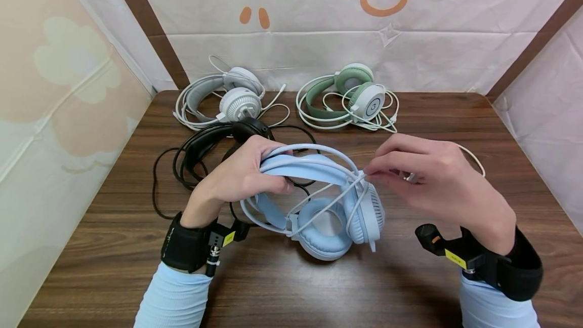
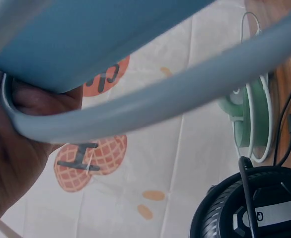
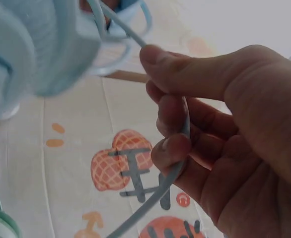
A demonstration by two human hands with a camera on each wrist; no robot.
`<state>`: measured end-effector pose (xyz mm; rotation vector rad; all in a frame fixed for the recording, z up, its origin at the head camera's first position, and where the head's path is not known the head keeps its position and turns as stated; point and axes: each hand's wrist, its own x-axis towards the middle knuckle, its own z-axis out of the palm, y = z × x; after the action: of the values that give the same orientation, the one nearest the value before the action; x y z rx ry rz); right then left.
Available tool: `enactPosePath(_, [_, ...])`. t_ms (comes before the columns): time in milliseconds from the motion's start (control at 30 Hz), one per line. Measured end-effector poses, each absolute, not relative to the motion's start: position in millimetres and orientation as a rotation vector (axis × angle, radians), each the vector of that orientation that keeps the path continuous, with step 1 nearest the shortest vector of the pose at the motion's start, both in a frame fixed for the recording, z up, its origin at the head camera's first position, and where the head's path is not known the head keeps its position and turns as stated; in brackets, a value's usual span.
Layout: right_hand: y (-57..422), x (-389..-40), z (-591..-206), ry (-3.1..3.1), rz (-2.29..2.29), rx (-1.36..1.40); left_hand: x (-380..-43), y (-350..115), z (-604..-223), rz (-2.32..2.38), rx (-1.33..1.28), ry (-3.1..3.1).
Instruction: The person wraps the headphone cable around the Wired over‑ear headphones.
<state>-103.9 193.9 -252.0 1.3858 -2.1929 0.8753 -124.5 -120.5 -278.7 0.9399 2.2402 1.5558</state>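
White headset (image 1: 240, 104), green headset (image 1: 368, 103) and black headset (image 1: 204, 140) on a brown wooden table (image 1: 337, 292)

The left forearm (image 1: 175, 297) is stretched in from seven o'clock, and the left hand (image 1: 246, 173) is curled in a grip, with its thumb directed toward three o'clock. The right forearm (image 1: 496, 305) is brought in from four o'clock; the right hand (image 1: 434, 178) is held in a pinch, its fingers bent.

The blue headphones (image 1: 362, 216) look like smooth, softly glossy plastic, with leather-like ear cushions (image 1: 314, 239) and a smooth, rubbery cable (image 3: 144, 203). Beneath them, the counter (image 1: 387, 287) shows wood grain with a low sheen; behind them, the backdrop (image 1: 296, 54) is creased, cloth-like sheeting.
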Motion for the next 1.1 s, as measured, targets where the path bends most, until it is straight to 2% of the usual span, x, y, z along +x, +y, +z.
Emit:
enactPosePath(433, [224.5,-116.5,-248.8,-2.118,0.977,1.19,-124.3,-122.7,-280.9,1.56,0.971,2.192])
enactPosePath(1100, [232.9,-129.3,-247.8,-1.999,1.05,0.967,-128.1,-132.2,-282.1,1.743,1.014,1.902])
